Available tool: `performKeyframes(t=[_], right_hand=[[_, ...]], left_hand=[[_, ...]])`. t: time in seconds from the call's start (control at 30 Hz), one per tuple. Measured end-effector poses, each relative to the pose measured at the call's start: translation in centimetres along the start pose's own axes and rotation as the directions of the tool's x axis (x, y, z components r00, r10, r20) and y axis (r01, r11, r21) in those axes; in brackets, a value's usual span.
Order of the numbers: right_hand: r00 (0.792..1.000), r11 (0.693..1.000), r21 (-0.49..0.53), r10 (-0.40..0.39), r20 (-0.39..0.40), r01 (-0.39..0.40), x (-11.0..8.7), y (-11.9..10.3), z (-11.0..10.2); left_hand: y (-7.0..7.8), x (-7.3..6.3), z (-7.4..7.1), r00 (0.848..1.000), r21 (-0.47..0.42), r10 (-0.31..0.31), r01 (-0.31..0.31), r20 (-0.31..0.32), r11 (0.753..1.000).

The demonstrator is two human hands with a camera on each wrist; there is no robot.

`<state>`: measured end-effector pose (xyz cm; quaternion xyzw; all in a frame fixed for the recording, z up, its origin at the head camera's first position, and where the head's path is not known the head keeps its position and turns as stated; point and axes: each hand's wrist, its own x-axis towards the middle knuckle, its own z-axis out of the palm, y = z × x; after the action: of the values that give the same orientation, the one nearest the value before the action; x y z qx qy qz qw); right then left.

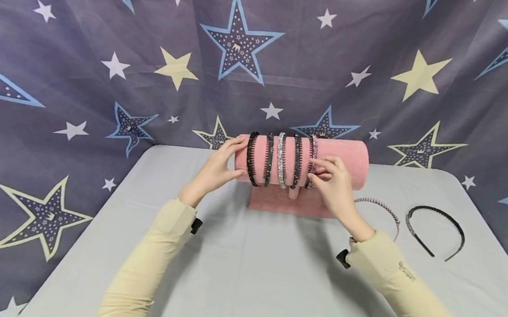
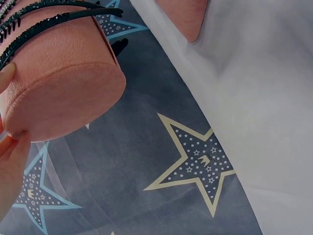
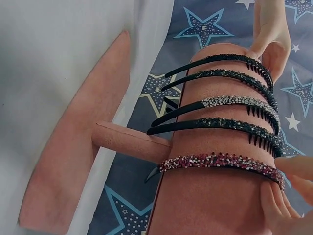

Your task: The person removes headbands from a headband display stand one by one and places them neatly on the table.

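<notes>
A pink velvety headband stand [image 1: 347, 154] has a horizontal roll on a short post above a flat base. My left hand [image 1: 219, 168] grips the roll's left end, thumb low and fingers on top. Several toothed headbands sit side by side around the roll: a black headband [image 1: 250, 158] nearest the left hand, dark glittery ones and a silver headband [image 3: 234, 101]. Rightmost is a pink-and-purple glitter headband [image 3: 215, 160]. My right hand [image 1: 336, 188] pinches its front edge between thumb and fingers. In the left wrist view, fingertips [image 2: 20, 142] touch the roll's round end.
To the right on the white-covered table [image 1: 243, 278] lie a thin pinkish headband [image 1: 383, 205], partly hidden by the right hand, and a black headband [image 1: 446, 213]. A dark star-patterned curtain [image 1: 287, 91] hangs behind the table.
</notes>
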<state>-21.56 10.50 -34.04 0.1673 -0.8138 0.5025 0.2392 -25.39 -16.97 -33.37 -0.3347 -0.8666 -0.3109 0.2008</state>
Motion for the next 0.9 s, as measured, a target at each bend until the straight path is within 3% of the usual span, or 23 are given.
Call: performKeyframes(t=[0.9], right_hand=[[0.998, 1.000, 0.003, -0.002, -0.057, 0.002, 0.17, -0.28, 0.30]], left_hand=[[0.02, -0.06, -0.04, 1.000, -0.006, 0.002, -0.002, -0.003, 1.000]])
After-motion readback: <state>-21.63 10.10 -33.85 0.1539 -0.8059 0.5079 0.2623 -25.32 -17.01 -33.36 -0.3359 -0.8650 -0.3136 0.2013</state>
